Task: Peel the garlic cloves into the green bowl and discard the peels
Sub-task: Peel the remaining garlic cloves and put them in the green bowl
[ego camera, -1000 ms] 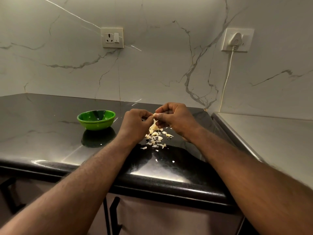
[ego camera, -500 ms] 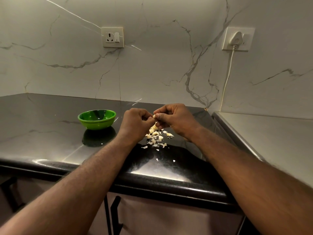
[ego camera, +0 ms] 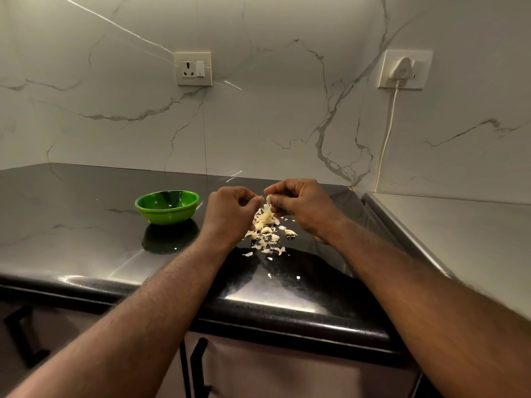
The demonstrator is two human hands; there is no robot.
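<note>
Left hand (ego camera: 230, 215), right hand (ego camera: 304, 209) curled in pinch grip, thumbs close.

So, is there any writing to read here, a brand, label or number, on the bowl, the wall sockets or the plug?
No text can be read anywhere in this view.
The green bowl: plain, no label.
The left socket and the right socket with its white plug: any moulded marks are too small to read.
The garlic clove pinched in the right hand: none.

Green bowl (ego camera: 169, 216); black countertop (ego camera: 71, 225), faint pale veins; white marble wall (ego camera: 258, 110), grey veining; cream peels (ego camera: 265, 231); white socket (ego camera: 193, 68), white cable (ego camera: 388, 133).
</note>
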